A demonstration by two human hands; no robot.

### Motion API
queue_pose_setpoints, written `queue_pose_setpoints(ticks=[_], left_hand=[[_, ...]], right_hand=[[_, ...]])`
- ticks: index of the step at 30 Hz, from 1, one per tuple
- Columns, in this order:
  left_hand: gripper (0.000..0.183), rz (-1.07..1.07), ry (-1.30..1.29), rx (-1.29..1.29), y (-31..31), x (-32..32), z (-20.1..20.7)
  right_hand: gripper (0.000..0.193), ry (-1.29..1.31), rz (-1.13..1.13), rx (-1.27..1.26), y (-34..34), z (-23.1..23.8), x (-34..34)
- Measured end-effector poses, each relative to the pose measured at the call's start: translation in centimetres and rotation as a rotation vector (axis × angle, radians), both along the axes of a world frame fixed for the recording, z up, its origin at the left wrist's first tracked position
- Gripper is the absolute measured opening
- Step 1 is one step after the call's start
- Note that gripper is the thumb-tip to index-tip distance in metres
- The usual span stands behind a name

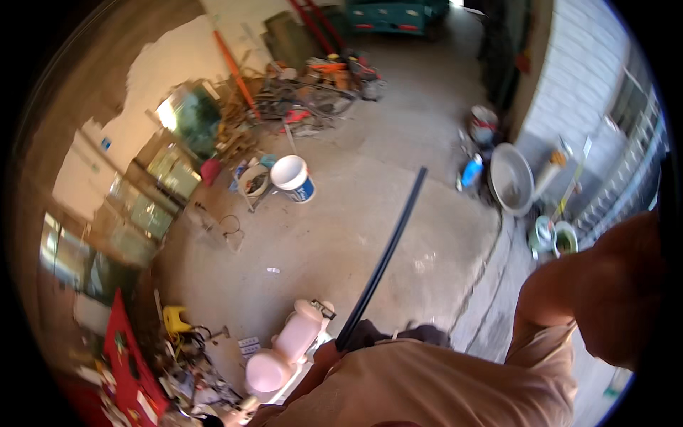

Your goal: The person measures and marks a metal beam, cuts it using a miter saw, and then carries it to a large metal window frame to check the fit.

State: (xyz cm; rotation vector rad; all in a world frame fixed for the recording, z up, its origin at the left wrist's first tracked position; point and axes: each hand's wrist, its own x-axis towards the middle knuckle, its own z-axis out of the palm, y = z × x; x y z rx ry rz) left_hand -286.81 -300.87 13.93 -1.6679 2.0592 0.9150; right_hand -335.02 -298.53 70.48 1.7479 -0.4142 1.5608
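Note:
A long, thin dark bar (384, 256), with a line along it as if two lie side by side, slants up and away from my body over the concrete floor. At its lower end is my left hand (328, 356), closed around it; the fingers are small and blurred. My right arm (544, 295) is raised and bent close to the camera on the right. Its hand is lost past the dark rim. Pink rounded pads (297, 334) on a pale frame, like scooter seats, stand beside the left hand.
A white bucket (292, 178) stands mid-floor. Lumber and tools (306, 99) are heaped behind it. Glass panes (192, 117) lean on the left. A red panel (128, 363) and clutter lie near left. A grey basin (511, 178) and blue bottle (472, 171) are at right. A teal vehicle (388, 18) is far back.

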Motion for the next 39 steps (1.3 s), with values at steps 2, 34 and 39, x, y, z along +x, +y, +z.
queue_pose_setpoints(ticks=[2,34,39], left_hand=[[0.057,-0.009,0.018,-0.057,-3.7,-1.4,-5.0],[0.052,1.393,-0.048,-0.089,-46.7,7.4,9.4],[0.052,1.545,0.021,-0.244,-50.1,11.0,7.6]], right_hand=[[0.018,-0.092,0.033,-0.021,-5.0,-1.0,-0.9],[0.013,0.364,0.009,2.647,-81.1,-73.3,-2.9],[0.009,1.15,-0.258,1.244,-111.2,-70.9,7.3]])
